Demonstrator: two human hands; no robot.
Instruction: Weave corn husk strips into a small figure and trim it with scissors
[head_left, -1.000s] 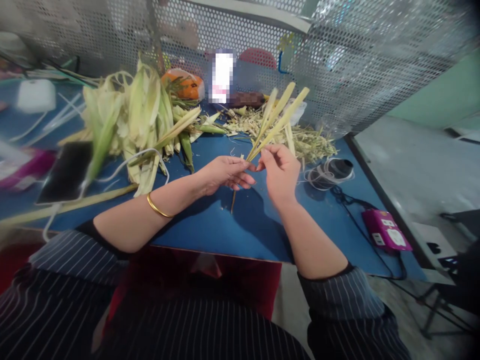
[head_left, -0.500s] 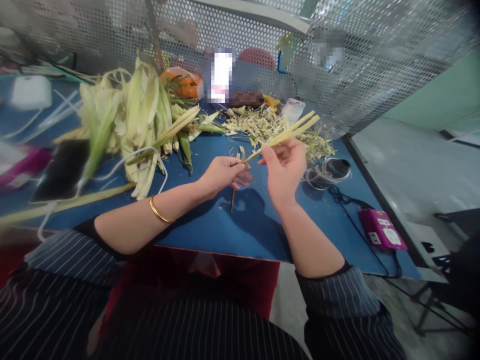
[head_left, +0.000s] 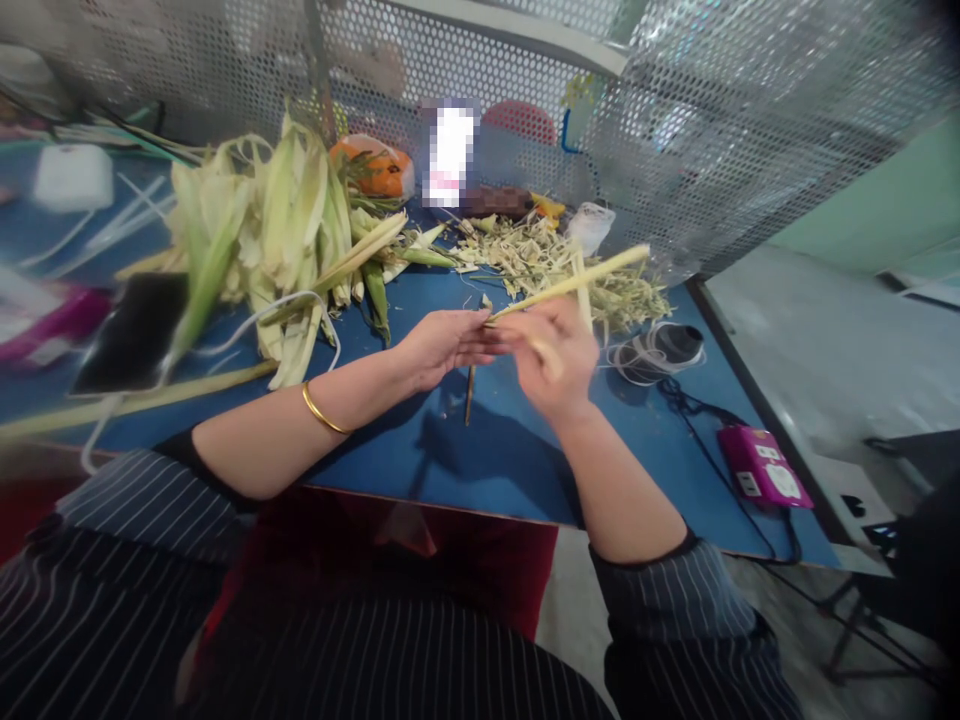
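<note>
My left hand (head_left: 442,345) and my right hand (head_left: 551,352) meet over the blue table (head_left: 495,460). Both pinch a bundle of pale yellow leaf strips (head_left: 577,280) that slants up to the right, almost level. The left fingers close on the strips' near end. The right hand is blurred by motion, its fingers curled round the strips. A thin brown stick (head_left: 469,393) hangs down under the left fingers; what holds it is hidden.
A heap of green-yellow leaves (head_left: 277,220) lies at the left, shredded scraps (head_left: 555,265) behind the hands. A black phone (head_left: 131,335) with a white cable, a spool of thread (head_left: 664,348) and a pink device (head_left: 765,475) on a black cord lie about. Perforated metal screens stand behind.
The strips have swung down from pointing upward to lying nearly level towards the right. The right hand has come back against the left and is moving fast.
</note>
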